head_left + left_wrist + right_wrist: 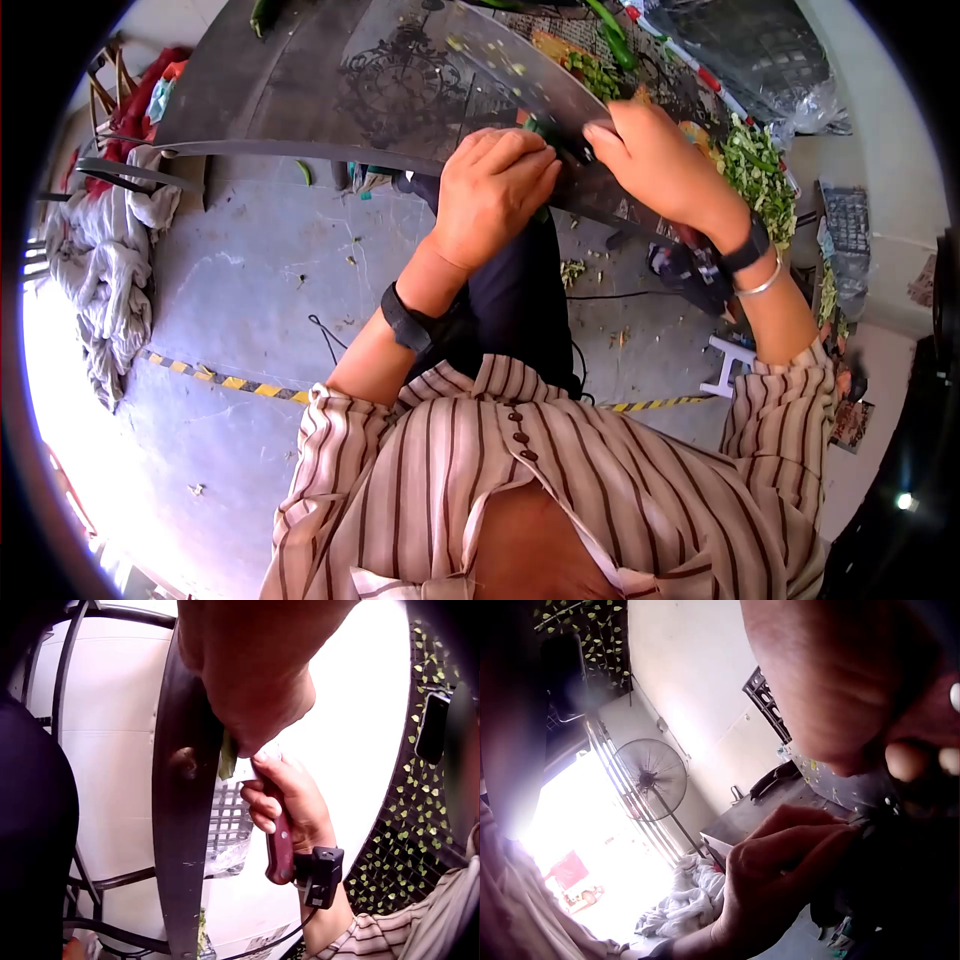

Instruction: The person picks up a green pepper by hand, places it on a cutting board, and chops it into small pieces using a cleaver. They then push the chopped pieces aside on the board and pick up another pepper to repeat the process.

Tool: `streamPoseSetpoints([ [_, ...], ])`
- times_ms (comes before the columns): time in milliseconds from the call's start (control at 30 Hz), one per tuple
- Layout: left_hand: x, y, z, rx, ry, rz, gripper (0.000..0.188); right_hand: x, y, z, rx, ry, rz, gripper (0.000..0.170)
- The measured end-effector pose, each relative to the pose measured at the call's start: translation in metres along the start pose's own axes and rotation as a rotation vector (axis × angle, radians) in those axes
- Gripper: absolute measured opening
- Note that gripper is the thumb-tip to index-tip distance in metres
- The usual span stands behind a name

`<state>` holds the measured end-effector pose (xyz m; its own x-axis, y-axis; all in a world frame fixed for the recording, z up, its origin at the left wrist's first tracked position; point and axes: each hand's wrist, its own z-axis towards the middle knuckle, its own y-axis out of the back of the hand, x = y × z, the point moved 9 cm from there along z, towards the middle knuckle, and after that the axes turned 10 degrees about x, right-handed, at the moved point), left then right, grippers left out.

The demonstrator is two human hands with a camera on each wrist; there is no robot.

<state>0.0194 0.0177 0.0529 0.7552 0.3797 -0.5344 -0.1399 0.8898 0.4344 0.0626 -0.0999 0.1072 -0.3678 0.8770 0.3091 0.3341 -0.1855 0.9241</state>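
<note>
A broad kitchen knife with bits of green stuck to its blade reaches over the table edge. My right hand grips its dark red handle, thumb up near the blade. Just beside the blade, my left hand curls its fingers round a green pepper. Most of that pepper is hidden by the fingers; a green end pokes out below the hand in the left wrist view. In the right wrist view the speckled blade stands close above the left knuckles.
The dark patterned table bears whole green peppers and chopped greens to the right. Plastic wrapping lies at the far right. A white stool and scattered scraps are on the floor. A fan stands farther off.
</note>
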Motion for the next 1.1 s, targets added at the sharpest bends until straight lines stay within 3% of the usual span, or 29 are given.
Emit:
streamPoseSetpoints([
  [500,0.007,-0.001,0.003,-0.039,0.051,0.097,0.009,0.008,0.002,0.026,-0.058,0.078,-0.038,0.031],
  [633,0.005,-0.003,0.008,-0.041,0.031,0.123,0.008,-0.003,0.002,0.027,0.004,-0.087,0.087,0.031],
  [733,0.008,-0.001,0.007,-0.042,0.056,0.141,0.006,-0.002,-0.003,0.035,-0.062,0.06,0.049,0.033],
  [833,0.006,-0.001,0.007,-0.03,0.057,0.153,0.007,-0.007,-0.01,0.037,-0.027,0.035,0.114,0.033],
  [967,0.005,-0.01,0.006,0.029,0.026,0.153,0.008,0.009,-0.014,0.065,-0.209,0.286,-0.159,0.025],
  [1033,0.009,-0.006,0.007,0.03,0.056,0.165,0.008,0.022,-0.004,0.07,-0.229,0.327,-0.12,0.024],
  [1100,0.014,-0.005,0.005,-0.002,0.081,0.129,0.008,0.0,-0.003,0.079,-0.067,0.133,0.145,0.026],
])
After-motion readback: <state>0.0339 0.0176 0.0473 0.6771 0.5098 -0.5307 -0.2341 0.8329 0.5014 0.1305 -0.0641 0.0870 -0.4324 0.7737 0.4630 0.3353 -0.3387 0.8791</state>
